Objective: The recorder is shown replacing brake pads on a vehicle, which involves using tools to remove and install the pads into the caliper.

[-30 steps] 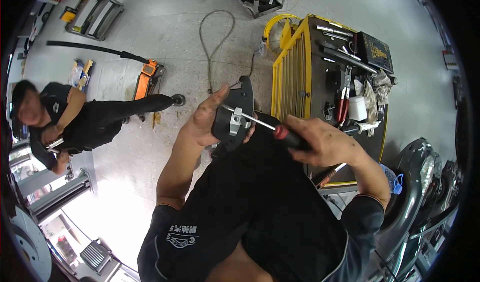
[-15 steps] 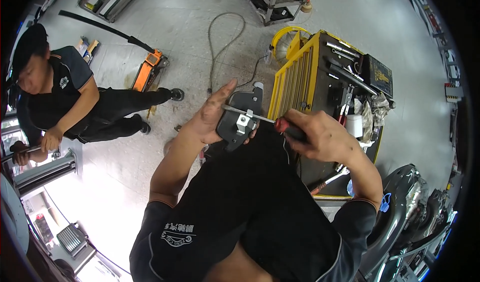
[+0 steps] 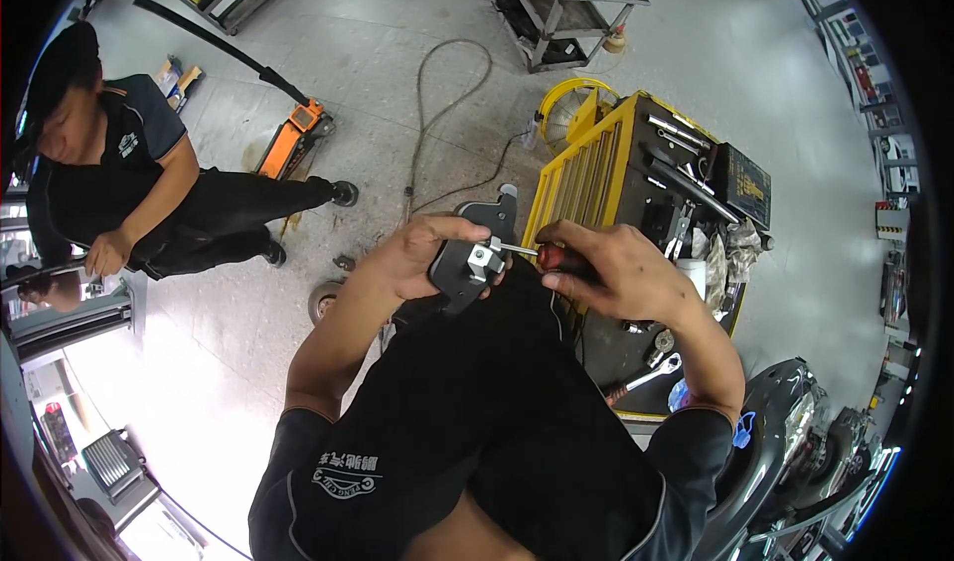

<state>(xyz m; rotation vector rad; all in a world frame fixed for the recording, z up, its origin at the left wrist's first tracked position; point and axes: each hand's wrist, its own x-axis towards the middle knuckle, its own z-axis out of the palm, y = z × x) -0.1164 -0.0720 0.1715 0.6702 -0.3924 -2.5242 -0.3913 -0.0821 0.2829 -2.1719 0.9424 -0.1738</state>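
My left hand (image 3: pixel 407 263) grips a dark, flat brake pad (image 3: pixel 452 278) with a silver metal clip (image 3: pixel 484 261) on its face, thumb lying across it above the clip. My right hand (image 3: pixel 621 273) is wrapped round a screwdriver (image 3: pixel 555 257) with a red-and-black handle, its steel shaft pointing left and reaching the clip, where the tip is hidden. Both hands are held close together above my black-clothed lap, just left of the yellow tool chest.
The yellow tool chest (image 3: pixel 586 178) carries tools, rags and a white tub (image 3: pixel 689 278). A co-worker (image 3: pixel 119 193) at left holds a bar. An orange floor jack (image 3: pixel 288 144), a cable, a grey trolley (image 3: pixel 556 24) and dark car parts (image 3: pixel 775 422) surround me.
My left thumb has bent down rightward over the shaft, and the pad sits a little lower and further right. My view has shifted; the co-worker's arms are lower than a second ago.
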